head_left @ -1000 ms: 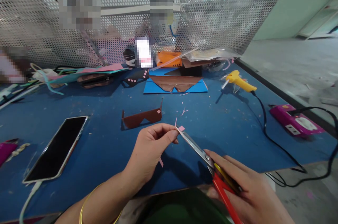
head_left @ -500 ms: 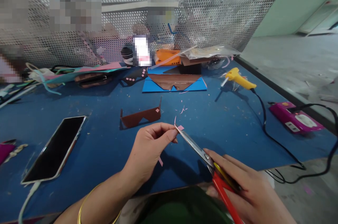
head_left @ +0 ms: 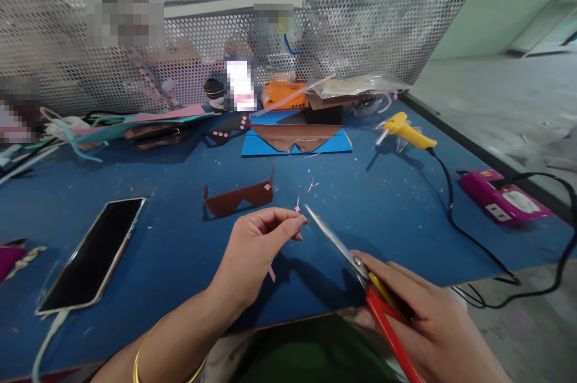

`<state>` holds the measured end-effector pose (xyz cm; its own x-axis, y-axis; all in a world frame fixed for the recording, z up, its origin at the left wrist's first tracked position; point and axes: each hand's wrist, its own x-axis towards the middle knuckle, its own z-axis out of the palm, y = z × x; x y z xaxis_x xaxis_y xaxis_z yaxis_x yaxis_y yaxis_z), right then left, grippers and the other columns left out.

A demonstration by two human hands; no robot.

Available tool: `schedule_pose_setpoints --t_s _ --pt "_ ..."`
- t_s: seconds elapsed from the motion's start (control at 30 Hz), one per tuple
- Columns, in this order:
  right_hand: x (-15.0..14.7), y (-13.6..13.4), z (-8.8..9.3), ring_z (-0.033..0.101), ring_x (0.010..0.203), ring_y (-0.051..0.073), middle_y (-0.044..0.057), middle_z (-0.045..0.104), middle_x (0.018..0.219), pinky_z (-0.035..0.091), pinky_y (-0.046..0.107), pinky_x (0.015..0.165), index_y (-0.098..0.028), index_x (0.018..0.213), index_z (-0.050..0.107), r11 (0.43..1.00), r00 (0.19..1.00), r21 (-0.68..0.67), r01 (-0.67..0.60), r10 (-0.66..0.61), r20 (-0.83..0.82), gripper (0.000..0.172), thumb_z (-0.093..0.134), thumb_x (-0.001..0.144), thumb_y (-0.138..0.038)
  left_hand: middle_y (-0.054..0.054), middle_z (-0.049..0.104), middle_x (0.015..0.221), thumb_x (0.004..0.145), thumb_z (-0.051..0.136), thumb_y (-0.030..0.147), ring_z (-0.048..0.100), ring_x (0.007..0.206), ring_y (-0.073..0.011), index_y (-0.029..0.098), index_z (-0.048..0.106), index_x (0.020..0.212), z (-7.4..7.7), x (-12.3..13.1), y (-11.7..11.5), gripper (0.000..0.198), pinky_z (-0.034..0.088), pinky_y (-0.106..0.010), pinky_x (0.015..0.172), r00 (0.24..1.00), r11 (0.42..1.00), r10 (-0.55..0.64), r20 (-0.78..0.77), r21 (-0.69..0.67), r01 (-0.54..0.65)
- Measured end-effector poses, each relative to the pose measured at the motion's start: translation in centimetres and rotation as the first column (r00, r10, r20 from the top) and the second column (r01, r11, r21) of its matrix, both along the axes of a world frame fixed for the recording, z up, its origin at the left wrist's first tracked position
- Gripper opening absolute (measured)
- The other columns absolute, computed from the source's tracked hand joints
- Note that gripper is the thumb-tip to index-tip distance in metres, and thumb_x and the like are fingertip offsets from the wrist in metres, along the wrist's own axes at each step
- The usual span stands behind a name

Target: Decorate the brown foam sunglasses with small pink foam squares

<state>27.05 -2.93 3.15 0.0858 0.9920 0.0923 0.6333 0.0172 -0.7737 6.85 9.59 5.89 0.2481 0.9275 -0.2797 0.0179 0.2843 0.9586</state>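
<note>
My left hand [head_left: 265,245] is closed in a pinch on a narrow pink strip [head_left: 271,273], whose tail shows below the palm. A small pink piece [head_left: 297,208] shows just beyond the fingertips; whether it lies on the table or is attached to the strip I cannot tell. My right hand [head_left: 419,317] is wrapped round scissors [head_left: 340,245] with red and yellow handles. Their blades look closed, the tips just right of my left fingertips and apart from them. Beyond my left hand stands a brown glasses-shaped cutout [head_left: 241,198] with a pink square on it.
Pink scraps [head_left: 312,183] lie ahead. Farther back are a brown cutout on blue card [head_left: 295,137] and a black one with pink squares [head_left: 225,130]. A yellow glue gun [head_left: 408,131] and purple power strip [head_left: 502,196] with cables are right; a phone [head_left: 94,251] lies left.
The scissors have drawn slightly right, away from my left fingertips. The pink square beside the blades has gone from there, and a small pink piece now shows beyond my fingertips.
</note>
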Motion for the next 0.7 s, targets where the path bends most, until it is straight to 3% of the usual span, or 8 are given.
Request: schedule_pose_setpoints --t_s 0.1,0.23,0.43,0.7 --pt "0.8 -0.1 0.3 0.073 0.084 0.021 0.005 0.073 0.106 0.060 0.022 0.060 -0.030 0.125 0.066 0.999 0.998 -0.019 0.048 -0.047 0.052 0.046 0.069 0.080 -0.039 0.001 0.065 0.067 0.078 0.076 0.036 0.030 0.045 -0.0015 0.017 0.076 0.079 0.1 -0.3 0.3 0.019 0.021 -0.018 0.041 0.999 1.000 0.023 0.023 -0.021 -0.023" --pt "1.8 -0.2 0.8 0.073 0.084 0.022 0.006 0.073 0.106 0.059 0.022 0.056 -0.029 0.125 0.065 0.996 0.988 0.002 0.084 -0.083 0.131 0.049 0.068 0.078 -0.043 -0.001 0.069 0.076 0.078 0.077 0.036 0.038 0.048 -0.0021 0.019 0.077 0.089 0.3 -0.6 0.6 0.021 0.026 -0.016 0.043 0.997 0.999 0.051 0.063 -0.003 -0.051" --pt "2.2 0.0 0.5 0.071 0.070 0.015 0.001 0.071 0.092 0.059 0.019 0.057 -0.031 0.132 0.058 0.999 0.975 -0.025 -0.031 0.036 0.218 0.060 0.074 0.075 -0.039 -0.003 0.074 0.077 0.074 0.081 0.037 0.051 0.052 -0.0053 0.018 0.074 0.087 0.3 -0.3 0.6 0.024 0.038 -0.016 0.046 0.999 0.999 0.006 0.044 -0.049 -0.004" --pt "0.7 0.1 0.8 0.068 0.064 0.009 -0.004 0.065 0.083 0.055 0.012 0.054 -0.033 0.132 0.058 0.998 0.994 -0.034 -0.048 0.051 0.094 0.058 0.075 0.077 -0.036 -0.001 0.072 0.070 0.075 0.079 0.033 0.052 0.046 -0.0044 0.017 0.072 0.079 0.5 -0.1 0.0 0.018 0.035 -0.014 0.040 0.996 0.994 -0.040 0.079 -0.103 0.048"
